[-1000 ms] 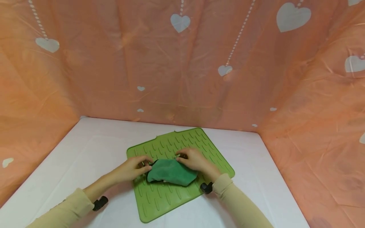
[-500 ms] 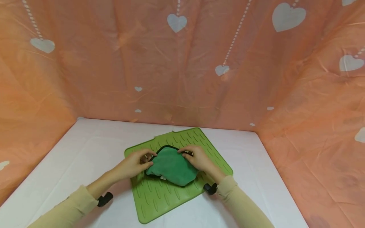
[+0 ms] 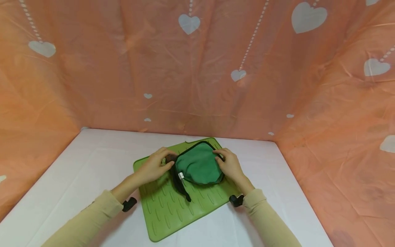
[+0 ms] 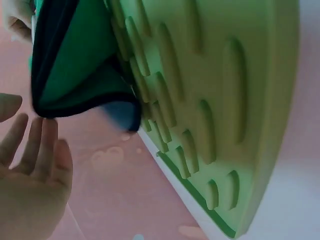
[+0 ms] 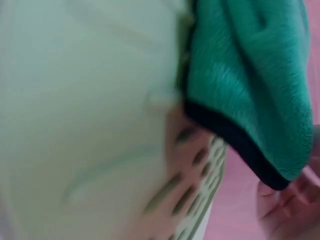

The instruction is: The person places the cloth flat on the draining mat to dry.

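A green plush cloth with black edging and a small white label is spread between my two hands above the green ridged mat. My left hand pinches its left edge, where a dark fold hangs down toward the mat. At the upper right edge, my right hand holds the cloth between thumb and fingers. In the left wrist view the left fingers meet the edged corner. The right wrist view has the right hand at the cloth's edge, partly cut off by the frame.
The mat lies at an angle on a white table. Peach curtains printed with white hearts enclose the back and sides. A black wrist device sits at the left cuff, another device at the right.
Both hands have moved up and to the right with the cloth. It has opened from a low bundle into a broader spread, and a dark fold now hangs on its left side.
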Motion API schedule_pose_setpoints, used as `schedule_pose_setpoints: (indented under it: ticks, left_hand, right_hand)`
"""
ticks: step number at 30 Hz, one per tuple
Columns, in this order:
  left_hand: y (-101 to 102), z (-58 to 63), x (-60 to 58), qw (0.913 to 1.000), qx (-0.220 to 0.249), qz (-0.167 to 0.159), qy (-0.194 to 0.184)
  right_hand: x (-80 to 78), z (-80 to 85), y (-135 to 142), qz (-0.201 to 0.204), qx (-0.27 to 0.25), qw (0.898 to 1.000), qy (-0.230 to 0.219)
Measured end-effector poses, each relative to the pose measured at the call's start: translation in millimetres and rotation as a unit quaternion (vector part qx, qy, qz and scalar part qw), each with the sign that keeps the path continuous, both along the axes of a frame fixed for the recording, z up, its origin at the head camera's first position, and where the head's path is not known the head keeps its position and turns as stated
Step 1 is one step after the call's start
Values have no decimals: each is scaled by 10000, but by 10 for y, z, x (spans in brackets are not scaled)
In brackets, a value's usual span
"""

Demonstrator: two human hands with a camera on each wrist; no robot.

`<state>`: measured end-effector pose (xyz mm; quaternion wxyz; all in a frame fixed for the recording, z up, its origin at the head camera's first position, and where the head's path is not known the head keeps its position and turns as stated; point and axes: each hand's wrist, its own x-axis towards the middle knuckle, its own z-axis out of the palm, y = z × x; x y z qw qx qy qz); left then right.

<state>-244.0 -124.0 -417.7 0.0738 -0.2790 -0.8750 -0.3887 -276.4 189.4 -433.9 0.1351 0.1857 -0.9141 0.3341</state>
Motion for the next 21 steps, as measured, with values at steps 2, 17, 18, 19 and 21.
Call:
schedule_pose_setpoints:
  ticks: [2,17,18,19,21]
  left_hand:
    - [-2,-16,9,9999,-74,103,106]
    - [-5,-165,-7,9926,-1211,95,86]
    - [-16,-177,-22,9924,-1214,84,180]
    - [-28,-189,-39,9924,-1197,102,276]
    - [-56,-202,-65,9927,-1092,182,475]
  right_hand:
    - [-16,-34,68,-180,148,9992,-326]
    - [8,-172,228,-25,756,9916,-1051]
    - [7,-176,229,-27,762,9918,-1023]
    - [6,-180,230,-20,761,9921,-998]
    - [6,-189,236,9,733,9929,-940]
